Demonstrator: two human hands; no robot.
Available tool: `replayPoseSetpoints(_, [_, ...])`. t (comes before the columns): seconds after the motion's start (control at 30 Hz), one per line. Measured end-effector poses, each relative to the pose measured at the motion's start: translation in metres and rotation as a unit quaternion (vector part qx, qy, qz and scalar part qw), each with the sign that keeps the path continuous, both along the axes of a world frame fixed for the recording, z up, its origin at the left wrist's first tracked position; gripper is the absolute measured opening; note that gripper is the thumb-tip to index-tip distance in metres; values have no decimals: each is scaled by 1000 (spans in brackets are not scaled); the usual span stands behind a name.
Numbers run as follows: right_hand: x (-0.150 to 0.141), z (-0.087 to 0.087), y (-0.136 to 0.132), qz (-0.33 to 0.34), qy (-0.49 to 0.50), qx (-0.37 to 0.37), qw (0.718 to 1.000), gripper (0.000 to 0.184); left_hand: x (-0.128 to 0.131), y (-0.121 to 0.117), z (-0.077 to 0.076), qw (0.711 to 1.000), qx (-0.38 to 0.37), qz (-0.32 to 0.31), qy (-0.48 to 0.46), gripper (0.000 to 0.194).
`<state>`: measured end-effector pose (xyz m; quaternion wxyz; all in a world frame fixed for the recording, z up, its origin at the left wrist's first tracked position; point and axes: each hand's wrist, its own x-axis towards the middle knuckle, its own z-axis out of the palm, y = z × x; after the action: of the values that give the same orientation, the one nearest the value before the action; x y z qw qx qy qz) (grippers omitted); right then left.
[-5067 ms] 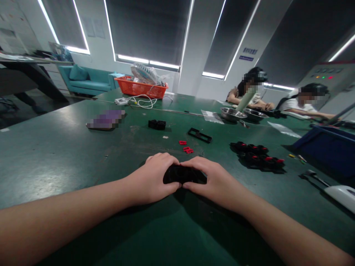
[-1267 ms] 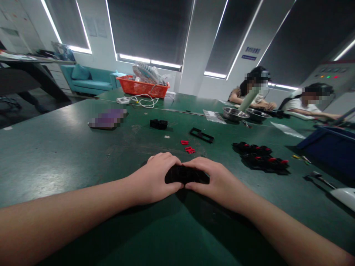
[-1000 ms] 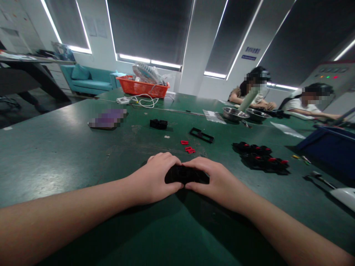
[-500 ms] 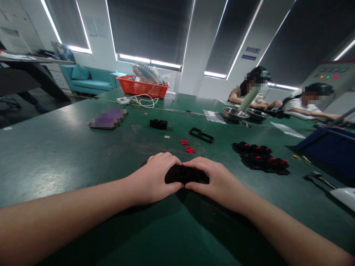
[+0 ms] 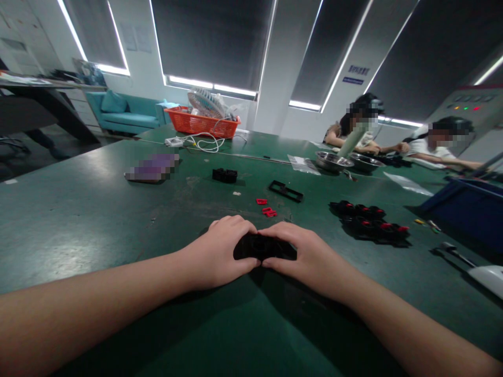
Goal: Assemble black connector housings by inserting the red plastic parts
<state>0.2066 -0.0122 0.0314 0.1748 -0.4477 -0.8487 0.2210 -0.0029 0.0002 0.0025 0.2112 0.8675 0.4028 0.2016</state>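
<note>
A dark black plastic part (image 5: 257, 248) lies between my two hands, low over the green table (image 5: 118, 230). My left hand (image 5: 223, 251) is closed round its left side, and my right hand (image 5: 301, 254) grips the right side. The thumbs meet at the near edge and the forefingers at the far edge; the part's ends are hidden under the palms. Just beyond the hands lie small red plastic clips (image 5: 269, 212). Farther off are a black rectangular frame (image 5: 286, 191) with two openings and a small black block (image 5: 225, 175).
Black parts with red inserts (image 5: 373, 228) lie to the right, near a blue bin (image 5: 471, 209) and a white-handled tool (image 5: 487, 277). A purple phone-like object (image 5: 153, 167) is at left. Behind stand an orange basket (image 5: 202, 124) and metal bowls (image 5: 332, 163). Two people sit at the back right.
My hands keep the same grip on the black part. The view shifted slightly since the oldest frame. At the back right, a co-worker's hand has moved to the right.
</note>
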Motion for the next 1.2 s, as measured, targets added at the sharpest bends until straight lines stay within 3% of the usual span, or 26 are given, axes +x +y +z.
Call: replayPoseSetpoints(1.2, [-1, 0, -1, 9, 12, 8, 1000, 29, 1, 0, 2, 1000, 4, 6, -7, 25])
